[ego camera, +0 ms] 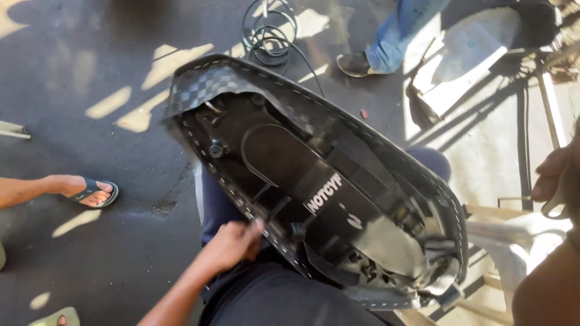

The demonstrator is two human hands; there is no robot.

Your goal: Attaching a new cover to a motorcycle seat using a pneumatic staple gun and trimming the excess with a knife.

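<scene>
Here, an upturned motorcycle seat [320, 181] lies across my lap, its black plastic base facing up and its nose, wrapped in a checkered cover [208, 84], pointing away from me. My left hand [232, 244] is closed narrow, fingertips pinching the folded cover edge against the near rim, just beside a row of staples [241, 202] that runs along that border. My right hand [553, 181] sits at the far right edge of the view, well apart from the seat, curled around something pale; I cannot tell what it holds or how firmly.

A rubber bumper [215, 148] stands on the base near the nose. On the ground beyond the seat lies a coiled black cable [269, 36]. Another person's sandalled foot [90, 193] rests at the left, and a second person's shoe [353, 63] shows at the top.

As I judge it, good work at this rim means keeping the cover taut and flat under the fingertips, pulling evenly so no wrinkle forms, and holding the seat steady on the lap so the edge does not slip while it is worked.
</scene>
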